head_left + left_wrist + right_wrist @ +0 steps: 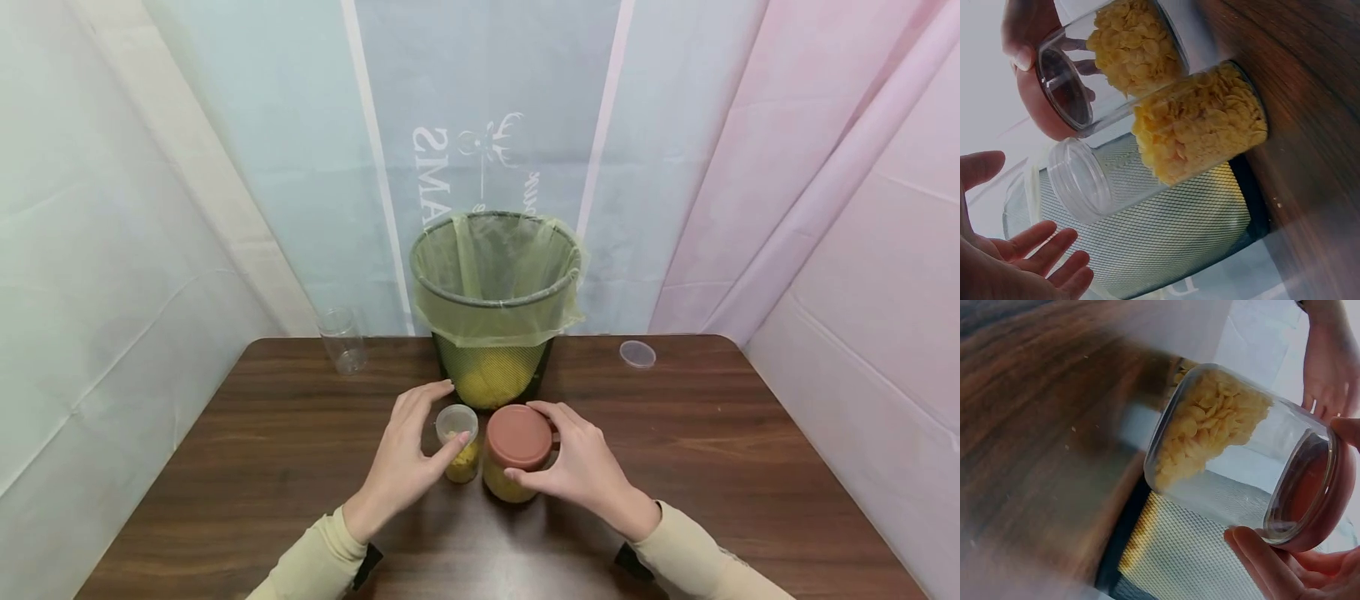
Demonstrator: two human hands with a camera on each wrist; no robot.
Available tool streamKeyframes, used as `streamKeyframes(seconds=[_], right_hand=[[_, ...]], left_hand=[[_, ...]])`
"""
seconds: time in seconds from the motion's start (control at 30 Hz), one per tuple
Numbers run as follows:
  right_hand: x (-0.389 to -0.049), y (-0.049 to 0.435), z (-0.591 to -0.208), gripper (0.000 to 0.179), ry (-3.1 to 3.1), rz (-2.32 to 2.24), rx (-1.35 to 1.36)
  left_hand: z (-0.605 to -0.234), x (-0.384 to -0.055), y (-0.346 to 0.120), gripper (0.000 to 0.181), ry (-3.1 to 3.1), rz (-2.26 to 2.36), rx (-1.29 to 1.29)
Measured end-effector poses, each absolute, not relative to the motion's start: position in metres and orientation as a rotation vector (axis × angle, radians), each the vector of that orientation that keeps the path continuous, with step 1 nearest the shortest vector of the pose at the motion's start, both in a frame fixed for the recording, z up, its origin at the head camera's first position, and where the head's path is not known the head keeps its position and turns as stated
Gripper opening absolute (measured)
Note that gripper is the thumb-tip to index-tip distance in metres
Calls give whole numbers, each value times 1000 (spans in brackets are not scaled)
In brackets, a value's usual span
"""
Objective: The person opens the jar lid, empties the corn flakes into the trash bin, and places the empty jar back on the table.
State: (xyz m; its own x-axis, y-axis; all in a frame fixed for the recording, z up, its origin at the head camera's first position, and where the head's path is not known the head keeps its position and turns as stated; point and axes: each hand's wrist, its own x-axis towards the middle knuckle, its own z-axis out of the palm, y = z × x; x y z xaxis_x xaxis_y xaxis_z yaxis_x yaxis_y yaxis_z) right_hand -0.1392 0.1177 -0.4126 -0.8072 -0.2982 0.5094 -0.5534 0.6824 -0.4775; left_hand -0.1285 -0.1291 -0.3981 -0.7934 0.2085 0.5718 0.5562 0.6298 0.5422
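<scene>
Counted two jars of yellow flakes (pixel 1204 122), near centre: small jar (pixel 461 468) at left, red-lidded jar (pixel 510 483) just right. Counted two hands: left hand (pixel 405 446) spread, holding nothing, apart from small jar; right hand (pixel 585 460) curled, gripping red lid (pixel 519 435). Counted one mesh bin (pixel 452 362) just beyond jars, one clear container (pixel 342 342) far left, one clear disc (pixel 637 354) far right. Noted dark wood-grain table (pixel 690 450), pale hanging fabric (pixel 292 125) at left, right and far side. Saw gap between left hand and small jar in left wrist view, masked by overlap in head view.

One jar (pixel 464 467) stands left of another jar (pixel 517 446), before the bin (pixel 489 368).
</scene>
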Motion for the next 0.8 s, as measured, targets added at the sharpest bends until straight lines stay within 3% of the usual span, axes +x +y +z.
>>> streamKeyframes(seconds=[0.8], right_hand=[[-129,145,-368,83,-2380,1017,692]], left_hand=[[-391,-128,-110,64,-2376,-1055,-731]])
